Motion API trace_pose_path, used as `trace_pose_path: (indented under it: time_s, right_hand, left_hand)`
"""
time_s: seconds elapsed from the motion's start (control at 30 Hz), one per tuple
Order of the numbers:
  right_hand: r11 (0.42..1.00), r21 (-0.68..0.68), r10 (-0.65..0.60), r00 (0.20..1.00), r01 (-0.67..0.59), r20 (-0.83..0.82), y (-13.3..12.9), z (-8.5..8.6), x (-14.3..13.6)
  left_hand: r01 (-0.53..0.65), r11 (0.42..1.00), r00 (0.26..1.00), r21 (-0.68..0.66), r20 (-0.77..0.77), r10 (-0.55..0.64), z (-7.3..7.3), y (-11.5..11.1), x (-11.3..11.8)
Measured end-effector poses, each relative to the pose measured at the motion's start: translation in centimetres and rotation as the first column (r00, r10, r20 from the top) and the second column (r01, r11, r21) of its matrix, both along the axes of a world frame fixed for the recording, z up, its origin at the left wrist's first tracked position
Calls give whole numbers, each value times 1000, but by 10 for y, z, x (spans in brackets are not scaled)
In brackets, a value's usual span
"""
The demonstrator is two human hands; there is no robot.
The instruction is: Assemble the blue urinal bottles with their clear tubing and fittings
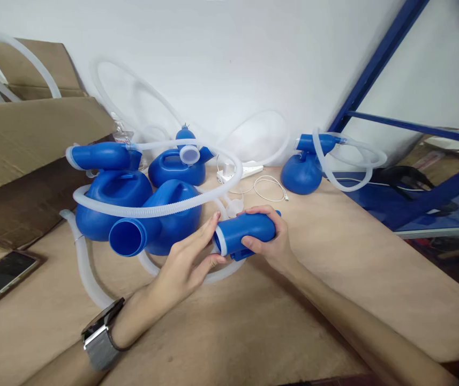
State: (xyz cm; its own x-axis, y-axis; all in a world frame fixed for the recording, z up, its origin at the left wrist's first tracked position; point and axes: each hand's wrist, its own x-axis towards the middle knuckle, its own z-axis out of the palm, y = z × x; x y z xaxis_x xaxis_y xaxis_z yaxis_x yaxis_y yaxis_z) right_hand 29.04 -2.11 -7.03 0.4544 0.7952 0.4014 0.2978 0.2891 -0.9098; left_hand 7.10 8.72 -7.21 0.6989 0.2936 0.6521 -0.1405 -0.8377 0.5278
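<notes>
A blue plastic tube-shaped piece (243, 231) with a white ring (221, 240) at its left end is held above the table. My right hand (273, 244) wraps round its right end, thumb on the near side. At the ring end, my left hand (191, 257) grips the rim between the fingers above and the thumb below. Just left of my hands, a blue jug (175, 225) lies with its open mouth (127, 237) facing me. A clear ribbed hose (152, 210) loops over it, and another length of hose passes beneath my hands.
More blue jugs (112, 201) with hoses stand behind and left; another (301, 174) is at the back right. A cardboard box (40, 139) and phone (2, 276) are left. A power strip (249, 170) and white cable (271, 185) lie near the wall. A blue rack (374, 69) rises right.
</notes>
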Motion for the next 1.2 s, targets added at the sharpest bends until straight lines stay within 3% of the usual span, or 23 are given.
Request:
trace_pose_path:
  time_s: [0.27, 0.47, 0.53, 0.73, 0.83, 1.0, 1.07, 1.1, 1.2]
  right_hand:
    - [998, -63, -7, 1000, 5, -25, 3, 4, 3]
    - [986, -141, 34, 946, -83, -323, 9, 9, 6]
    - [984, -154, 28, 922, -94, -387, 9, 10, 3]
    - [978, -172, 25, 894, -114, -448, 6, 7, -9]
    - [983, -148, 41, 915, -109, -402, 6, 9, -10]
    - [978, -185, 23, 924, -101, -382, 13, 12, 0]
    - [984, -175, -50, 912, -24, -407, 17, 12, 10]
    - [986, -150, -129, 899, 72, -418, 18, 11, 17]
    - [916, -67, -384, 815, 396, -434, 22, 9, 39]
  left_hand:
    - [-7, 999, 1000, -51, -6, 6, -1, 0, 5]
    - [-14, 966, 999, -259, 43, 26, 3, 0, 10]
    - [-12, 970, 997, -243, 70, 30, 4, 0, 10]
    - [-86, 996, 985, 8, 153, 84, 5, 1, 4]
    - [-95, 993, 984, 76, 160, 82, 7, 6, 3]
    - [-133, 989, 991, -59, 10, 133, 0, 10, 10]
    - [-175, 977, 984, -122, -47, 170, -5, 6, 13]
    - [-198, 972, 979, -125, -67, 191, -5, 3, 15]
    - [-209, 976, 965, 57, -148, 216, 1, -6, 23]
